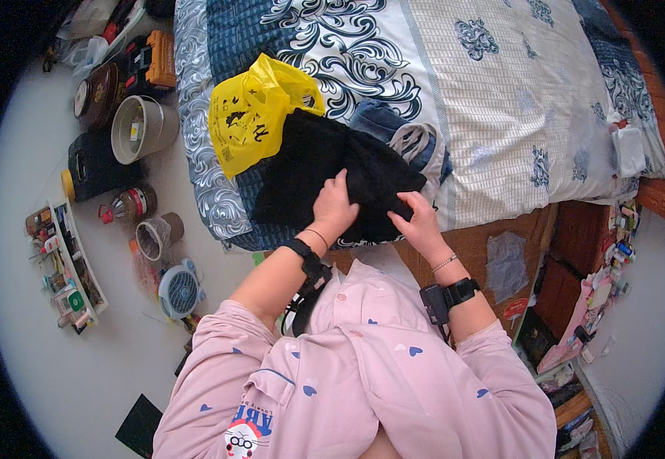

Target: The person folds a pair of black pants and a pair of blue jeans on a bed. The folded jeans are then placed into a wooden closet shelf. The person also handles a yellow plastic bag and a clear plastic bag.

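A piece of black cloth point(305, 164), perhaps a garment, lies spread and wrinkled at the near edge of the bed. My left hand point(336, 206) rests on its middle, the thumb apart from the outstretched fingers. At the cloth's right part is my right hand point(422, 223), with a gap between thumb and fingertips as they touch the fabric. A yellow plastic bag point(252, 115) with black print sits crumpled at the cloth's upper left. Folded blue denim point(378, 118) shows behind the cloth, with a light grey strap or band point(416, 141) beside it.
The patterned bedspread point(493, 99) stretches ahead. Left on the floor stand a bucket point(145, 130), a small bin point(160, 236), a large bottle point(128, 205), a round fan point(180, 292) and a long tray point(80, 264) of small items. At right is a wooden cabinet point(573, 252); a white packet point(629, 149) lies on the bed.
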`<action>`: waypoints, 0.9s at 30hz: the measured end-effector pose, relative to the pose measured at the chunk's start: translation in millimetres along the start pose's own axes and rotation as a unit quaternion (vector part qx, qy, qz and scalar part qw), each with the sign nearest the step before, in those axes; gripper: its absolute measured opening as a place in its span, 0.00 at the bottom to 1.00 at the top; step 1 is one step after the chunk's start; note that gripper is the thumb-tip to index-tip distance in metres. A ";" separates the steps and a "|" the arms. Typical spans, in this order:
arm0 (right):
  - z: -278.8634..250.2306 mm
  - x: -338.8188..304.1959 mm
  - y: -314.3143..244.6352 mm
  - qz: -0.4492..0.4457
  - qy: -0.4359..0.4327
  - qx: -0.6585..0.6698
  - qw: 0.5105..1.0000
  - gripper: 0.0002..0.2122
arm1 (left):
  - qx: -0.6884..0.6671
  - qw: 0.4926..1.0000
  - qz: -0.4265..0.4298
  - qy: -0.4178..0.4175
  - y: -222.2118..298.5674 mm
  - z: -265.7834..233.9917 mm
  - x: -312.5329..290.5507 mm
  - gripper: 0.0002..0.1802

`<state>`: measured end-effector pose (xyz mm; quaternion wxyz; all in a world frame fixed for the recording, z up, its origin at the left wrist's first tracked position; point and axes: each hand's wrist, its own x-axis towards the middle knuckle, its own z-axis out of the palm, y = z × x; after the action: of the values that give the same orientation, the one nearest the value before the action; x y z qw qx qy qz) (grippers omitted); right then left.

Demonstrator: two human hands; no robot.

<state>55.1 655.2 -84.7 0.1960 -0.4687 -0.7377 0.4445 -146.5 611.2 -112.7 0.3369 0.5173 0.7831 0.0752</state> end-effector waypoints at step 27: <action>45.2 16.7 -77.1 -0.056 -0.145 0.159 0.975 0.27 | -0.542 0.804 -0.177 -0.169 -8.8 -111.2 -42.0 0.22</action>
<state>-24.8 635.6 -46.0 0.1832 -0.3200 -0.7036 0.6075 -210.6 596.7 -13.2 0.6968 0.1072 0.6233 0.3384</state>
